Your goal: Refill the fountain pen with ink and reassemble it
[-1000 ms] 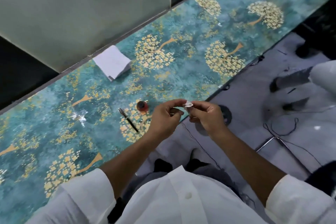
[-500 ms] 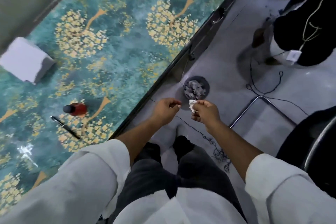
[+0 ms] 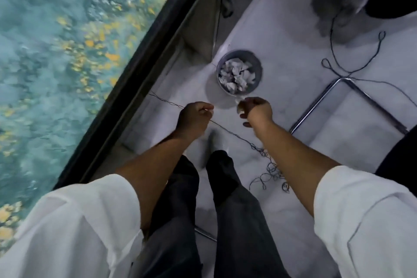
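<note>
My view has swung from the bench to the bin at centre frame. Right hand pinches a used tissue for disposal; left hand is closed, contents hidden.

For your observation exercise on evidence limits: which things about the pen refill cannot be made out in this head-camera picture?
- Left hand: closed; its own fingers hide any contents.
- Right hand: a small white scrap at the fingers, too small and blurred to identify.
- Table: motion-blurred and cut off by the left edge; no pen or ink bottle visible.
- Bin: only crumpled paper shows.
</note>
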